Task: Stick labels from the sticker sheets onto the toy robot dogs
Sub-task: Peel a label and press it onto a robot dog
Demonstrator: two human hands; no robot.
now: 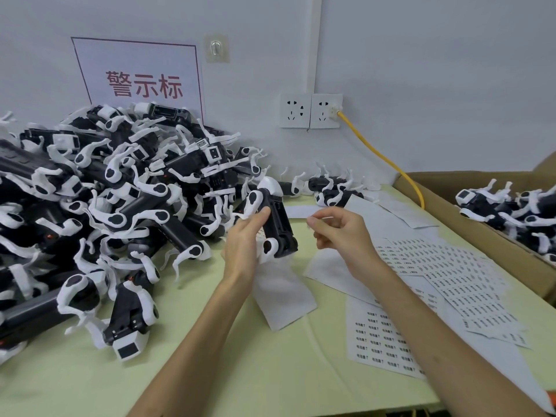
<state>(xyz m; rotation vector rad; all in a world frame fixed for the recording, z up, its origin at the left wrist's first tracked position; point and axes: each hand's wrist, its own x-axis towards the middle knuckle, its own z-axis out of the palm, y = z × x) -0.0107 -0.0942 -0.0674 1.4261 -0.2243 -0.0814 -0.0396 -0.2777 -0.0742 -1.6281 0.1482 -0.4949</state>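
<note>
Hands meet at centre frame above a pale green tabletop (pixel 240 371). The left hand (pixel 243 245) grips a black-and-white plastic toy robot dog (pixel 278 224), with the thumb on its near side and the fingers behind it. The dog is held off the table, tilted with its head toward the wall. Just right of it, the right hand (pixel 340 233) has thumb and forefinger pinched on what looks like a small white label (pixel 327 218).

White paper sticker sheets (pixel 451 275), printed with rows of small dark labels, lie overlapping on the table at lower right, under the right forearm. A large heap of identical toy dogs (pixel 105 191) fills the left of the frame. A brown cardboard box (pixel 469 224) at the right edge holds more dogs. On the wall behind are a white sign with red characters (pixel 141 76) and two white sockets (pixel 310 111), one with a yellow cable (pixel 382 158) plugged in.
</note>
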